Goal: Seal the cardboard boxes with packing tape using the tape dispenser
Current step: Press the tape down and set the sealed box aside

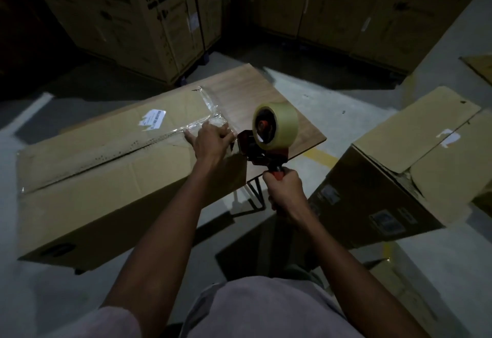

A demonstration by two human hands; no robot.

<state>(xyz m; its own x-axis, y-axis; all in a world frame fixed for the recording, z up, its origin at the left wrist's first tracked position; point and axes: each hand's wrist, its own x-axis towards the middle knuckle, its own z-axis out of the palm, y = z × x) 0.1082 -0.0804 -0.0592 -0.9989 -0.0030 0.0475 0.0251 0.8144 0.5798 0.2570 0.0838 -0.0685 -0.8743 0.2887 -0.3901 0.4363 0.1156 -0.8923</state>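
Long cardboard box [106, 172] lies across a small wood tabletop [266, 98], its right end stopping short of the tabletop's right edge; bare wood shows from 12 to 3 o'clock of that end. The box overhangs the tabletop toward us and to the left. Its top seam runs lengthwise, with clear tape [205, 114] wrinkled over the far right end and a white label [153, 117] at about 11 o'clock of the seam.

Our left hand [211, 138] rests on the box top at its right end, fingers [226, 131] spread fairly flat and pressing the tape. Our right hand [286, 191] grips the red handle of the tape dispenser [266, 140], fingers curled round it. The dispenser stands just right of the left hand, its mouth at the box's end edge, the roll [277, 124] upright above it.

Whether the tape strip is joined to the dispenser we cannot tell; the light is dim. A black wire leg [254, 194] shows under the tabletop, partly hidden by the right hand.

At 3 o'clock a second box [394, 178] stands tilted on the concrete floor [332, 92], flaps loosely shut, near the dispenser hand. Tall printed cartons [127, 12] wall off 10 to 2 o'clock, well back. A flat piece of cardboard [399, 279] lies at 5 o'clock, cut off by our arm.
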